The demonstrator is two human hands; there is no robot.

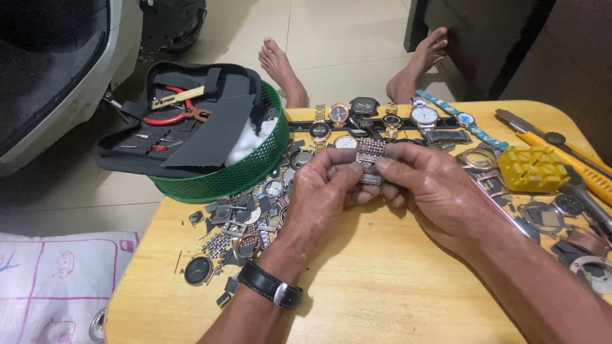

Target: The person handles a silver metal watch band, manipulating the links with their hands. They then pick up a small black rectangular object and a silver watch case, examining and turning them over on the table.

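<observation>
My left hand point(322, 191) and my right hand point(427, 188) meet above the yellow wooden table point(382, 286), both pinching a silver metal watch band point(371, 156) between thumbs and fingers. The band runs upward from my fingertips and hangs over them. A black strap with a buckle sits on my left wrist point(271, 286). Just beyond the band lies a row of wristwatches point(382, 121) on the table's far edge.
A pile of watch parts and cases point(245, 220) lies left of my hands. A green basket point(236, 175) holds a black tool pouch with red pliers point(172, 114). A yellow plastic block point(532, 169) and tools lie at right. My bare feet point(280, 67) show beyond the table.
</observation>
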